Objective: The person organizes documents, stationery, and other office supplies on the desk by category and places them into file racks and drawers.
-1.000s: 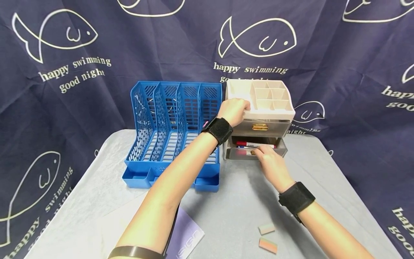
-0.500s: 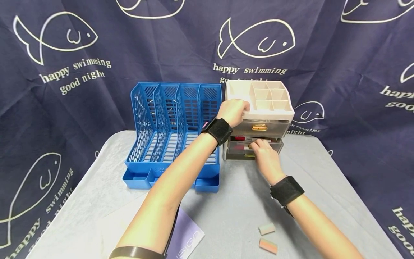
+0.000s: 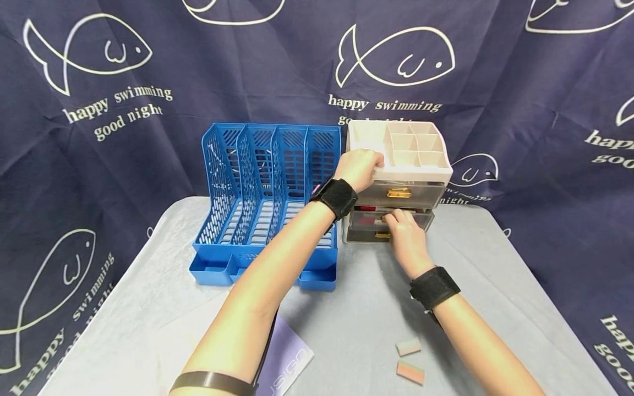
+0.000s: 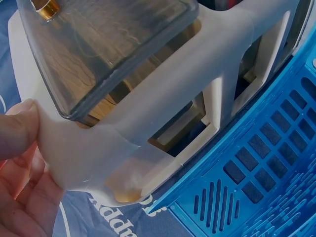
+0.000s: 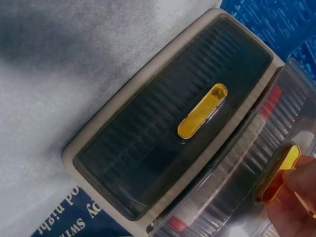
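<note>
A white desktop organizer with smoky see-through drawers and gold handles stands at the back right. My left hand grips its top front left corner, thumb on the outside in the left wrist view. My right hand pinches the gold handle of the middle drawer, which sticks out partway. A marker with red ends lies inside that drawer. Above it, the top drawer also juts out. The bottom drawer sits flush in the frame.
Left of the organizer stands a blue file rack with front trays. Two small striped erasers lie near the table's front. A purple booklet is partly under my left forearm. A dark fish-print cloth hangs behind.
The middle drawer has moved inward, most of it in the first half second, with my right hand following it toward the organizer. My left hand stays on the organizer's corner.
</note>
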A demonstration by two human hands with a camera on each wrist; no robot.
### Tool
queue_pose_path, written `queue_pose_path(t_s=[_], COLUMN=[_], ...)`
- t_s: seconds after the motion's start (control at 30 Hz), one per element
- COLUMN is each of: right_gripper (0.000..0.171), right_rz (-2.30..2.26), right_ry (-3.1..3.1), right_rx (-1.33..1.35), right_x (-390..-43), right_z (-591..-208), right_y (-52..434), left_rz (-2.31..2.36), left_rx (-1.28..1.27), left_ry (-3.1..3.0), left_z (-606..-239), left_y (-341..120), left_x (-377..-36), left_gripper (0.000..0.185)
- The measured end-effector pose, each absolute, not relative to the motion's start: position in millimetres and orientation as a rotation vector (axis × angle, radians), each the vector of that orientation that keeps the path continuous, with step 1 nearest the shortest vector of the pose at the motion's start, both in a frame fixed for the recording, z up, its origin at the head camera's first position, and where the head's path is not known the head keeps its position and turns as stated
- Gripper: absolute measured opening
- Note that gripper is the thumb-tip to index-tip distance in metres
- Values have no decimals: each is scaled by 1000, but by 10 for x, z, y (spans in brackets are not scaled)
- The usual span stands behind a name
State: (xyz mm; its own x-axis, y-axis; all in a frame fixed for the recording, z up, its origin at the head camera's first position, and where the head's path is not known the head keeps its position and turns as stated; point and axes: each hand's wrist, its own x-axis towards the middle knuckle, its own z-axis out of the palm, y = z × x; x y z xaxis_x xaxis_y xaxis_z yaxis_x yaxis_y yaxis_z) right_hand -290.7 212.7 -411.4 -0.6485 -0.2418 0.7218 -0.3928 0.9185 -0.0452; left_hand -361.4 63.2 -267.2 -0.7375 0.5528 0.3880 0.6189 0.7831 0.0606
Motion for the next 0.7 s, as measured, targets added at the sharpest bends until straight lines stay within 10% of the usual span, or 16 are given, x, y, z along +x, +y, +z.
queue_pose_path(t_s=[0.7], right_gripper=[25], right_rz=[220], right_ry=[-2276], right_rx=[426], right_x=[-3021], right_z=[-4186], right_y=[2134], left_rz=[-269], left_rx=[-886], left_ry=[-2631], left_z=[-2686], left_y=[642], left_x=[-3651], left_gripper=[22])
